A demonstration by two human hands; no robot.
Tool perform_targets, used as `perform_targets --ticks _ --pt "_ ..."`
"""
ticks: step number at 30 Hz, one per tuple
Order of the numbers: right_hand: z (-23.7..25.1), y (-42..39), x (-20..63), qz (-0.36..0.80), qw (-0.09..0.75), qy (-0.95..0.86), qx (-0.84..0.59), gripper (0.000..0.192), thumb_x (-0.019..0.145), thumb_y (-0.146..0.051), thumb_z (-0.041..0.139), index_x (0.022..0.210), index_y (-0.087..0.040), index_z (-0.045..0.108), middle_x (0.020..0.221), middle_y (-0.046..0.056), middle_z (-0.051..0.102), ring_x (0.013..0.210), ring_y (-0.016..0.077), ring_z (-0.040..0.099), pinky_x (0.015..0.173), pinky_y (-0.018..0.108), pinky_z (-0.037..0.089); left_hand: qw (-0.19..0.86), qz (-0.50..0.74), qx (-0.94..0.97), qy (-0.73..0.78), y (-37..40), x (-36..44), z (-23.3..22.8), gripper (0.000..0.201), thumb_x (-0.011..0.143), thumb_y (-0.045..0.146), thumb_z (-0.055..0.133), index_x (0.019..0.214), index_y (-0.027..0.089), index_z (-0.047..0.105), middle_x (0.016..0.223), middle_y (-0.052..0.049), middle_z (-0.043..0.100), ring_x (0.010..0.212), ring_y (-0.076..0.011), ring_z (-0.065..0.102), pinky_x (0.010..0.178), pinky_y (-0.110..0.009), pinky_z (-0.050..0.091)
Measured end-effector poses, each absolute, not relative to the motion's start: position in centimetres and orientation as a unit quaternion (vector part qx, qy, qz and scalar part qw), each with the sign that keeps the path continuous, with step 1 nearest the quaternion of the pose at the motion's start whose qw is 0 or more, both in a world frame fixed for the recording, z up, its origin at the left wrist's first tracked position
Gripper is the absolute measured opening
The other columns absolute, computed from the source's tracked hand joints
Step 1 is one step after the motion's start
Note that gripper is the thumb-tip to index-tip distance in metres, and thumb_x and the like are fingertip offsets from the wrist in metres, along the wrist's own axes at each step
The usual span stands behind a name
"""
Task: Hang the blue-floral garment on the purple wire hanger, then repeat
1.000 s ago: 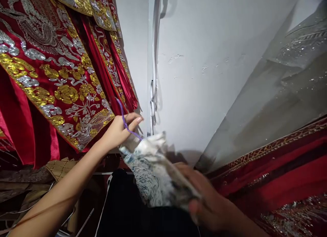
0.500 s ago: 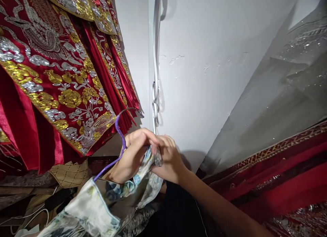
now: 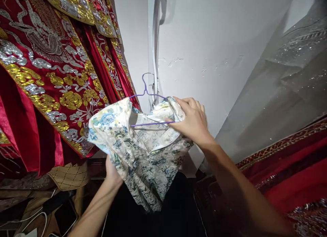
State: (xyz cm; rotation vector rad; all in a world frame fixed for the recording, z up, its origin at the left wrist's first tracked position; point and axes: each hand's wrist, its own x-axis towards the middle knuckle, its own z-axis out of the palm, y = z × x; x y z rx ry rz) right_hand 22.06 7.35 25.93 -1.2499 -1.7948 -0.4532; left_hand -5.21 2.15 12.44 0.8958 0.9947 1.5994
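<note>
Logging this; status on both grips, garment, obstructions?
Right grip closed on floral garment near shoulder; left grip under its side, fingers hidden. Purple hanger partly inside neckline. Red embroidered cloth close at left.

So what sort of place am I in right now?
Probably a clothing shop or a costume storeroom, though I can't tell which. A red garment with gold and silver sequins hangs at the left, glittering translucent material drapes at the right, and a floral garment has a purple hanger in its neckline.
</note>
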Motion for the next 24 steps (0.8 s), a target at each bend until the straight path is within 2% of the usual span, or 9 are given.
perform_targets --ticks 3,6,8,10,13,15,18,20,24 --pt "24.0 6.6 22.6 -0.173 0.451 -0.691 -0.537 0.076 0.074 -0.049 0.077 0.143 -0.026 0.057 0.119 0.012 0.059 0.113 0.0384 0.053 0.097 0.055 0.039 0.515 0.699 0.261 0.422 0.8 -3.9 9.2 0.064 0.082 0.078 0.053 0.121 0.030 0.069 0.122 -0.005 0.074 0.137 -0.0297 0.054 0.109 -0.041 0.050" --pt "21.3 5.0 22.5 -0.133 0.465 -0.684 -0.546 0.077 0.075 -0.045 0.076 0.146 -0.026 0.053 0.133 0.013 0.057 0.125 0.0416 0.048 0.106 0.062 0.035 0.543 0.646 0.281 0.457 -0.6 -3.0 7.2 0.062 0.072 0.055 0.082 0.126 0.029 0.067 0.128 -0.005 0.072 0.138 -0.0282 0.053 0.115 -0.035 0.043" --pt "19.3 3.4 21.7 -0.037 0.483 -0.707 -0.515 0.070 0.080 -0.039 0.072 0.146 -0.028 0.052 0.145 0.011 0.053 0.137 0.0401 0.042 0.113 0.062 0.031 0.563 0.608 0.309 0.466 -1.4 -2.4 6.9 0.064 0.069 0.040 0.088 0.127 0.025 0.066 0.129 -0.008 0.071 0.134 -0.0292 0.057 0.116 -0.036 0.042" --pt "16.6 1.6 20.5 0.130 0.505 -0.720 -0.457 0.064 0.085 -0.038 0.069 0.146 -0.028 0.052 0.149 0.010 0.053 0.139 0.0357 0.044 0.114 0.057 0.035 0.569 0.604 0.302 0.468 -2.0 -1.8 7.1 0.062 0.070 0.038 0.088 0.126 0.023 0.067 0.129 -0.010 0.071 0.132 -0.0306 0.058 0.115 -0.039 0.042" --pt "11.1 -0.7 18.1 0.348 0.584 -0.600 -0.423 0.054 0.089 -0.046 0.066 0.137 -0.023 0.057 0.129 0.013 0.067 0.120 0.0309 0.063 0.100 0.047 0.051 0.570 0.607 0.292 0.471 -2.7 -0.9 7.5 0.063 0.065 0.035 0.090 0.123 0.023 0.069 0.129 -0.011 0.071 0.134 -0.0317 0.056 0.117 -0.041 0.039" --pt "7.2 -1.9 16.4 0.411 0.604 -0.489 -0.476 0.042 0.087 -0.057 0.066 0.105 -0.019 0.068 0.095 0.010 0.074 0.092 0.0279 0.070 0.081 0.040 0.056 0.572 0.600 0.288 0.480 -3.2 -0.3 7.5 0.063 0.062 0.035 0.092 0.120 0.022 0.070 0.126 -0.012 0.072 0.134 -0.0331 0.057 0.118 -0.042 0.038" --pt "3.4 -3.0 14.3 0.539 0.533 -0.444 -0.477 0.058 0.087 -0.074 0.053 0.083 -0.018 0.066 0.070 0.008 0.068 0.063 0.0232 0.062 0.058 0.035 0.048 0.579 0.594 0.283 0.482 -4.0 0.6 7.4 0.064 0.061 0.039 0.092 0.118 0.019 0.071 0.122 -0.015 0.073 0.128 -0.0355 0.061 0.117 -0.046 0.038" --pt "3.0 -3.1 13.5 0.565 0.521 -0.442 -0.461 0.059 0.087 -0.076 0.051 0.078 -0.019 0.064 0.064 0.006 0.063 0.060 0.0216 0.059 0.057 0.034 0.045 0.597 0.584 0.286 0.470 -4.5 0.9 7.5 0.066 0.061 0.041 0.092 0.118 0.018 0.070 0.120 -0.015 0.074 0.125 -0.0365 0.063 0.116 -0.047 0.040" --pt "4.8 -2.3 13.5 0.540 0.518 -0.491 -0.446 0.052 0.084 -0.069 0.062 0.066 -0.021 0.055 0.058 0.000 0.055 0.058 0.0167 0.051 0.058 0.030 0.042 0.617 0.579 0.260 0.465 -4.8 0.8 7.4 0.068 0.064 0.041 0.091 0.124 0.018 0.067 0.119 -0.014 0.075 0.122 -0.0355 0.065 0.111 -0.045 0.046"
